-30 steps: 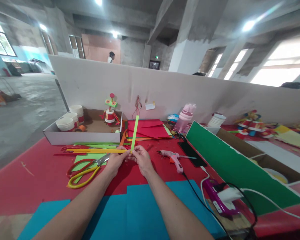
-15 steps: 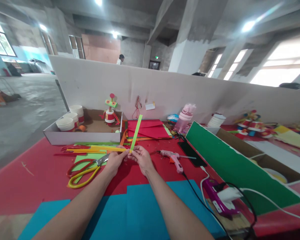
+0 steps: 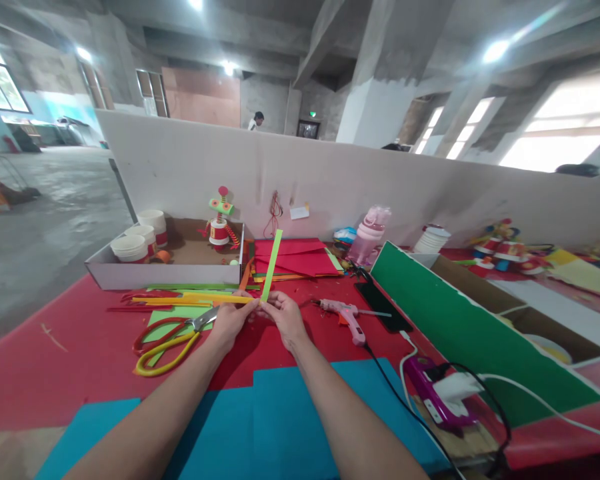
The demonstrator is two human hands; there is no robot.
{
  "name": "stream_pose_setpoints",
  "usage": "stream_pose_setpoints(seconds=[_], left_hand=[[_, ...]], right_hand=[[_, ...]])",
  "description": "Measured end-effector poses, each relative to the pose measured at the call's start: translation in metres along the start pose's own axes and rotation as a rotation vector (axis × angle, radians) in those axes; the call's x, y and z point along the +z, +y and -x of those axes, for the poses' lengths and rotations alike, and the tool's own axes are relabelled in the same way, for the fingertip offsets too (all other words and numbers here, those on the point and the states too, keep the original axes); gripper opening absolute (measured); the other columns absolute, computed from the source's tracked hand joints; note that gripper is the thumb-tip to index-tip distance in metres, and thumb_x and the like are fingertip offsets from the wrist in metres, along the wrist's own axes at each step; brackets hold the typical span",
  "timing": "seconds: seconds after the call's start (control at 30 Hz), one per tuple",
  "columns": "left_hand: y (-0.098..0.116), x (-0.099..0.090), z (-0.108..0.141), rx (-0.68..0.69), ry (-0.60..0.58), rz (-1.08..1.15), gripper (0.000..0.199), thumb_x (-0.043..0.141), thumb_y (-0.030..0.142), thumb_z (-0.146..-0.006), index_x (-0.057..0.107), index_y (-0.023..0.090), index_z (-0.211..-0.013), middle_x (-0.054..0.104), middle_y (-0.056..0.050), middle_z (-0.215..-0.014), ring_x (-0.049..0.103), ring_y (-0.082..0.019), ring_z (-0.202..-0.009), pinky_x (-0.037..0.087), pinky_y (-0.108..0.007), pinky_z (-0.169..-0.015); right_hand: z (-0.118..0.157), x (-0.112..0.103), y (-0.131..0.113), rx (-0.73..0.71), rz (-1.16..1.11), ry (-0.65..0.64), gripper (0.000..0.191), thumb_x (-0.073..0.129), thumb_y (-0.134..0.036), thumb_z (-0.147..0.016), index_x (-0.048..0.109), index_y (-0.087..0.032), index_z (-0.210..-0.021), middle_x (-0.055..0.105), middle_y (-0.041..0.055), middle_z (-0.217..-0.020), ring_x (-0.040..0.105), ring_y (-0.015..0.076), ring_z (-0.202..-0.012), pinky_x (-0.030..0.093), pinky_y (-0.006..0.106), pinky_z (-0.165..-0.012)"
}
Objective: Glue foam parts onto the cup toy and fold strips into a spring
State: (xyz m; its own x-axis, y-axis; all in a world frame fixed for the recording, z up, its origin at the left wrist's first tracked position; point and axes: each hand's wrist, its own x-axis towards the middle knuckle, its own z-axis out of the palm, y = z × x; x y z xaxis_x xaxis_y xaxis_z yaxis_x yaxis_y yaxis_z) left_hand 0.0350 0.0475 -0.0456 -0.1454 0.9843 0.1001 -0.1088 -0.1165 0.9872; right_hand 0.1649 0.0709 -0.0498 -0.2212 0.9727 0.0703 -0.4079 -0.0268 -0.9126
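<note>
My left hand (image 3: 233,321) pinches the end of a yellow paper strip (image 3: 225,299) that runs off to the left. Right beside it, my right hand (image 3: 282,316) is closed on the lower end of a light green strip (image 3: 273,265), which points up and away. The two strips meet at my fingertips at roughly a right angle. Scissors (image 3: 173,340) with red and yellow handles lie left of my left hand, over light green paper (image 3: 170,315). To the right of my right hand is a pink glue gun (image 3: 347,318).
Blue sheets (image 3: 295,400) lie under my forearms. A box (image 3: 165,277) with paper cups and a cup figure (image 3: 220,231) stands back left, beside red sheets (image 3: 295,259). At right are a phone (image 3: 385,310), a purple power strip (image 3: 440,400), cables and a green panel (image 3: 470,333).
My fingers have shifted slightly at the joint of the strips, both hands staying together. Beyond the partition, a person has moved a little to the right.
</note>
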Motion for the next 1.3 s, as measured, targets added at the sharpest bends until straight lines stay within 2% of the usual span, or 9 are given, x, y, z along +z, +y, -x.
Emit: stream_pose_setpoints(seconds=[0.17,0.4,0.53,0.7,0.8,1.13,1.3], left_hand=[[0.0049,0.0026,0.0027,-0.003,0.022,-0.011,0.029,0.074,0.040,-0.066,0.059,0.016,-0.071,0.056,0.003,-0.057,0.048,-0.009,-0.051,0.038,-0.021,-0.051],[-0.0029,-0.0001,-0.0021,-0.045,0.038,-0.007,0.031,0.073,0.043,-0.067,0.063,0.014,-0.069,0.061,-0.002,-0.057,0.052,-0.012,-0.051,0.040,-0.023,-0.050],[-0.0028,-0.0001,-0.0031,-0.079,0.054,0.000,0.033,0.073,0.044,-0.066,0.062,0.013,-0.063,0.059,-0.002,-0.053,0.051,-0.012,-0.049,0.039,-0.023,-0.048],[0.0016,0.0024,-0.0010,-0.006,-0.020,0.044,0.031,0.073,0.043,-0.067,0.060,0.015,-0.070,0.057,0.001,-0.055,0.050,-0.010,-0.049,0.040,-0.022,-0.049],[0.0008,0.0030,-0.0011,-0.020,-0.026,0.005,0.033,0.075,0.043,-0.064,0.060,0.015,-0.069,0.058,0.001,-0.056,0.050,-0.010,-0.049,0.039,-0.022,-0.049],[0.0006,0.0020,-0.0011,0.033,-0.016,-0.033,0.033,0.072,0.044,-0.067,0.055,0.017,-0.063,0.054,0.003,-0.053,0.047,-0.009,-0.048,0.036,-0.021,-0.048],[-0.0020,0.0026,-0.0025,0.019,-0.063,0.012,0.032,0.072,0.045,-0.066,0.057,0.017,-0.070,0.056,0.003,-0.058,0.051,-0.011,-0.051,0.039,-0.022,-0.050]], right_hand=[[-0.0032,-0.0032,0.0024,-0.066,0.059,0.035,0.031,0.081,-0.032,-0.057,0.064,-0.017,-0.077,0.069,-0.0011,-0.071,0.064,0.0129,-0.069,0.052,0.025,-0.069],[-0.0012,-0.0011,0.0031,-0.037,0.051,0.042,0.034,0.080,-0.033,-0.056,0.064,-0.016,-0.081,0.069,0.0013,-0.079,0.064,0.0135,-0.070,0.054,0.027,-0.068],[-0.0005,0.0001,0.0041,-0.017,0.027,0.054,0.032,0.081,-0.030,-0.055,0.064,-0.017,-0.079,0.067,-0.0008,-0.077,0.063,0.0127,-0.068,0.054,0.027,-0.069],[-0.0022,-0.0004,0.0062,-0.038,0.037,0.085,0.026,0.078,-0.031,-0.059,0.065,-0.018,-0.077,0.067,-0.0011,-0.073,0.060,0.0110,-0.064,0.051,0.024,-0.065],[-0.0011,0.0005,0.0048,-0.050,0.031,0.076,0.025,0.077,-0.030,-0.059,0.064,-0.018,-0.078,0.067,-0.0013,-0.073,0.059,0.0103,-0.062,0.050,0.023,-0.063],[0.0021,0.0052,0.0017,0.003,0.044,0.051,0.032,0.079,-0.028,-0.054,0.062,-0.018,-0.079,0.070,0.0007,-0.076,0.063,0.0128,-0.061,0.054,0.026,-0.059],[0.0022,0.0065,-0.0001,0.000,0.043,0.027,0.027,0.078,-0.032,-0.058,0.064,-0.017,-0.076,0.069,0.0008,-0.071,0.065,0.0148,-0.057,0.055,0.029,-0.061]])
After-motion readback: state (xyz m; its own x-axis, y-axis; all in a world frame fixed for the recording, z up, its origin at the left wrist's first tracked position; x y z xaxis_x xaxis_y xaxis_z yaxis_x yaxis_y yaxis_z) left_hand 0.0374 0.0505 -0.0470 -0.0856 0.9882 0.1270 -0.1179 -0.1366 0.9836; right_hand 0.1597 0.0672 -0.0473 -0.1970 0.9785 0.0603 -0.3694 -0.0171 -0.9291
